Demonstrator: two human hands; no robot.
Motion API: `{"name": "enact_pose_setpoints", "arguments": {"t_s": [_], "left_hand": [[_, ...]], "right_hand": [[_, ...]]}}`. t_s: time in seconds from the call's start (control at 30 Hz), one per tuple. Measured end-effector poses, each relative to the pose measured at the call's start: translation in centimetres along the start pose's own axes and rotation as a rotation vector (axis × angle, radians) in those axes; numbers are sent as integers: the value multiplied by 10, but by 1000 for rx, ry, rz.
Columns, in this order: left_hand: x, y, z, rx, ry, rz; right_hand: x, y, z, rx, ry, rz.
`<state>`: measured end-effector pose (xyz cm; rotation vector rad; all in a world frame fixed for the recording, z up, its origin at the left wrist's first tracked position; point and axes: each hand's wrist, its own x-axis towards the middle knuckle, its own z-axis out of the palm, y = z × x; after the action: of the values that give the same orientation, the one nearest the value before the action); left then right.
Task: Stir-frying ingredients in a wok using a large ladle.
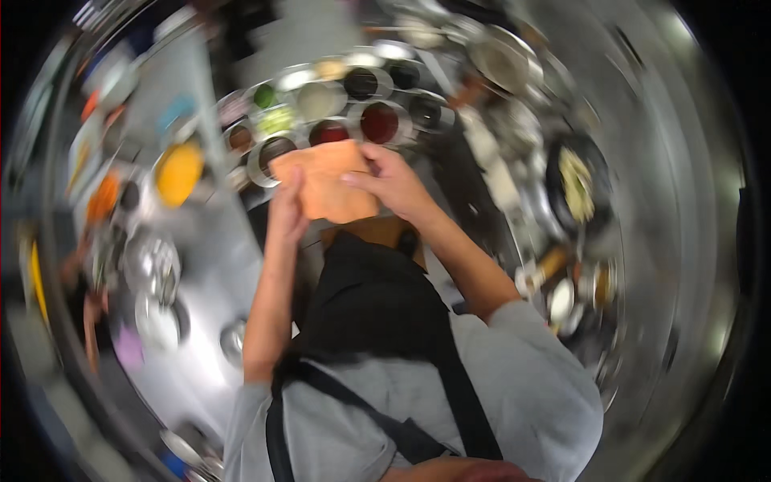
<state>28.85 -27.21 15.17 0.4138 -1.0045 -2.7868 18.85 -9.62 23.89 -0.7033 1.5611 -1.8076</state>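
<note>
Between my two hands, in front of my black apron, an orange cloth (328, 183) is stretched out fairly flat. My left hand (288, 207) grips its left edge, with the thumb on top. Over on the cloth's right edge, my right hand (389, 181) pinches it between thumb and fingers. Just beyond the cloth stand several round metal containers of sauces and seasonings, among them a dark red one (379, 123) and one with chopped light green pieces (276, 120). The cloth partly covers the nearest containers.
To the right, a black wok (577, 178) with pale yellow-green food sits on the stove. At left a steel counter (210, 345) carries metal bowls (151, 263) and a yellow-orange container (179, 174). Another person's arm (91, 321) shows at the far left. The surroundings are motion-blurred.
</note>
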Motion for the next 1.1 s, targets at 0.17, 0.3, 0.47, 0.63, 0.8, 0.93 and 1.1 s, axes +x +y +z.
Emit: {"name": "enact_pose_setpoints", "arguments": {"t_s": [0.17,0.3,0.47,0.63,0.8,0.93,1.1], "left_hand": [[47,-77,131,227,-522,-15],[50,-147,160,197,-329,-441],[54,-217,205,267,-232,-668],[45,-262,262,485,-257,-709],[44,-297,292,550,-230,-777],[58,-325,311,652,-204,-831],[93,-367,339,704,-246,-886]], "right_hand": [[-62,13,-81,-131,159,-110],[-137,-1,-144,263,249,-68],[-262,112,-273,-107,640,226],[-443,363,-356,-1057,387,878],[-525,477,-398,-912,53,1301],[-534,496,-382,-994,648,1085],[-541,478,-369,-1118,721,1015]]}}
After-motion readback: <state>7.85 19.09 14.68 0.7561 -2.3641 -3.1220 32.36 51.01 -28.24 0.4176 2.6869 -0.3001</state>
